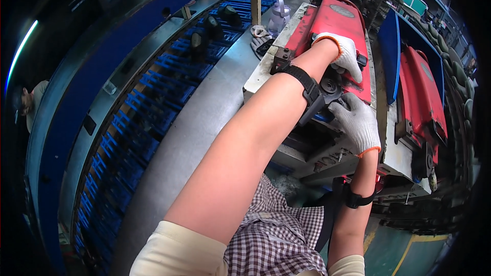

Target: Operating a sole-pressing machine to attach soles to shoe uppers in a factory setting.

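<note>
The red machine (331,25) sits between one and two o'clock in the view, on a pale stand. It is close to the person, so both arms can reach its near end. A dark wheel (331,86) is on that end.

The left hand (343,56) is just past the wheel, toward one o'clock from it. Its fingers bend down over the red top, maybe to steady it. I can't tell if they grip anything.

The right hand (359,121) comes in from five o'clock of the wheel. Its thumb and fingers curl in close to the dark parts, perhaps because the bit there is small. The tips are partly hidden, so I can't tell if it grasps something. Both hands wear white gloves (367,135), likely to guard the skin from dirt and hard metal.

A bottle (279,19) stands between twelve and one o'clock on the bench (204,97), likely put there to be out of the way. Another red machine, the far one (422,84), is near three o'clock.
</note>
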A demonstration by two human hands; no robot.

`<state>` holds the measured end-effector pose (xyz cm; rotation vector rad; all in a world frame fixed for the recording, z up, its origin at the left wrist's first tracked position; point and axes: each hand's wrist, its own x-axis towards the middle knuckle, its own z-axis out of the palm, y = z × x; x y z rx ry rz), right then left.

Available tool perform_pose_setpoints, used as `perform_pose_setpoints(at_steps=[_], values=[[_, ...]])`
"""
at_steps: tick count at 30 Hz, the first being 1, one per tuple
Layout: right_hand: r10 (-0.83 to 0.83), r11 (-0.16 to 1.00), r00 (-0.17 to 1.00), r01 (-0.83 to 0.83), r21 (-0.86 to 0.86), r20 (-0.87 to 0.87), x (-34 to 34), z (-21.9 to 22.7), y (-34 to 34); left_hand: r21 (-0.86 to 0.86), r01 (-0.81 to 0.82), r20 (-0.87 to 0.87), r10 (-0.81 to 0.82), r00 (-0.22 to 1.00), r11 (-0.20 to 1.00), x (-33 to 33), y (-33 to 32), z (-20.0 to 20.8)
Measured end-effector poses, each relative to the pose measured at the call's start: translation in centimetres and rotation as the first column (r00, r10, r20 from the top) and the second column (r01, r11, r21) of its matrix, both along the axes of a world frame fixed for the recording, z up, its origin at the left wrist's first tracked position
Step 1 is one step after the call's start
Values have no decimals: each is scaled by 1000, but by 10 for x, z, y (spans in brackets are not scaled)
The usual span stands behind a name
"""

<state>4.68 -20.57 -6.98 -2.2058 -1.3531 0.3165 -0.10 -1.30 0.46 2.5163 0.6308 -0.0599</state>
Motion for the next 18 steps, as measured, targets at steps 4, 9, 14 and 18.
perform_pose_setpoints(at_steps=[4,9,14,18], values=[[-13,999,1000,12,44,25,-3,1,-4,-49,13,12,-13,1000,999,2,3,-1],[-9,999,1000,8,39,28,-5,1,-5,-128,24,-11,-25,1000,991,2,9,-1],[-6,996,999,2,88,46,1,-6,-6,-121,41,4,-41,999,992,4,8,-2],[-35,997,999,34,73,9,-3,-1,-7,-105,33,30,-30,999,994,4,7,-4]])
